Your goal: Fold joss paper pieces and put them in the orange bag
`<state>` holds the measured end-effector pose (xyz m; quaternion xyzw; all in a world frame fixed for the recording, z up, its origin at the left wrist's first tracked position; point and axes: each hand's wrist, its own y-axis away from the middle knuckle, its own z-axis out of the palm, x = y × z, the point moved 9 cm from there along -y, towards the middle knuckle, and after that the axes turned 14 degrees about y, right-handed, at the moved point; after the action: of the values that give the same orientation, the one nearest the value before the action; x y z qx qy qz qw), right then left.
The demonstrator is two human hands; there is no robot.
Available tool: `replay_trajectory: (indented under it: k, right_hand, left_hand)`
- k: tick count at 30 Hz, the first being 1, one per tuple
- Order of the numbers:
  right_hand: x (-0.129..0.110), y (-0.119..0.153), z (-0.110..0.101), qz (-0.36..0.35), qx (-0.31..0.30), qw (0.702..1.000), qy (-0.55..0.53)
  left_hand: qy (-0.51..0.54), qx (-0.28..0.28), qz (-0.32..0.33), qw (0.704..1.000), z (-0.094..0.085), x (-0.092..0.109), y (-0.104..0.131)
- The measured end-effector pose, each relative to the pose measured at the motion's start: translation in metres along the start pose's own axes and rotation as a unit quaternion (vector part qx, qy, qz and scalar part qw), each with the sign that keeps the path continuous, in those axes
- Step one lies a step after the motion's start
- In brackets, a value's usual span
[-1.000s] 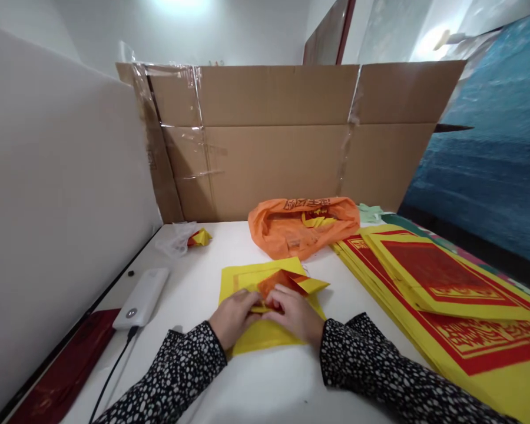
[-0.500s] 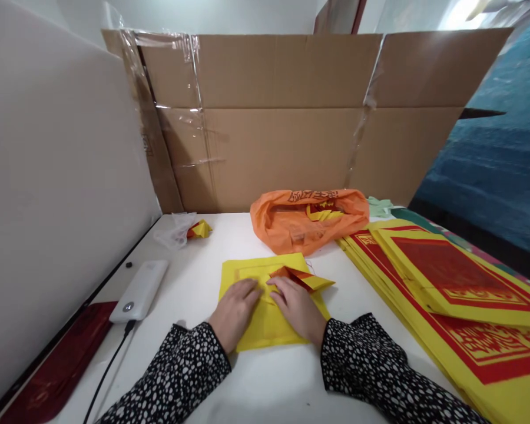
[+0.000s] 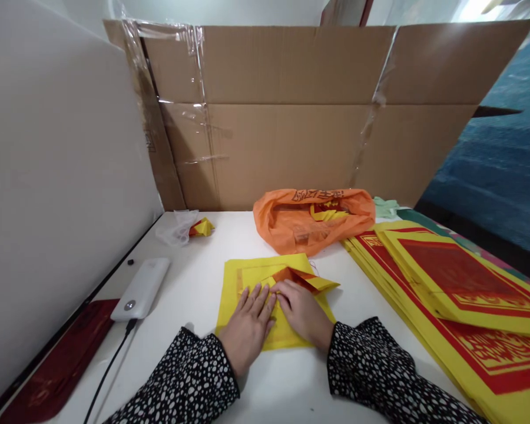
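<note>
A square stack of yellow paper lies on the white table, and a partly folded red-and-yellow piece rests on it, its pointed end sticking out past the right edge. My left hand lies flat with fingers spread, pressing on the folded piece's left part. Just right of it, my right hand has its thumb and forefinger pinched together at the piece's near edge. What lies under my fingers is hidden.
Behind the paper sits an orange plastic bag with printed paper inside. Red-and-yellow printed sheets are piled on the right. At left are a white power bank with a cable, a dark red case and a small folded piece.
My left hand has flattened out and its fingers have spread over the folded piece. My right hand stays in nearly the same place on the paper. The view has shifted slightly.
</note>
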<state>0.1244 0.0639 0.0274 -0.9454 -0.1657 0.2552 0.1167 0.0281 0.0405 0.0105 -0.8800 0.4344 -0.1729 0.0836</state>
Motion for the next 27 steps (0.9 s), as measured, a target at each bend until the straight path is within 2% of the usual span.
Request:
replay_trajectory:
  k: [16, 20, 23, 27]
  right_hand:
    - [0.001, 0.0, 0.0, 0.014, -0.001, 1.0, 0.021]
    - [-0.002, 0.0, -0.001, 0.004, 0.006, 0.998, 0.06]
    - [-0.008, 0.014, -0.007, -0.009, 0.026, 0.988, 0.149]
    - [-0.022, 0.052, -0.007, -0.063, 0.034, 0.971, 0.229]
  left_hand:
    - [0.034, -0.022, -0.023, 0.999, -0.002, -0.001, -0.004]
    - [0.029, -0.057, -0.035, 0.997, 0.002, -0.003, -0.003]
    - [0.025, -0.074, -0.036, 0.996, 0.001, -0.001, -0.003]
    - [0.03, -0.081, -0.016, 0.996, -0.003, 0.005, -0.003]
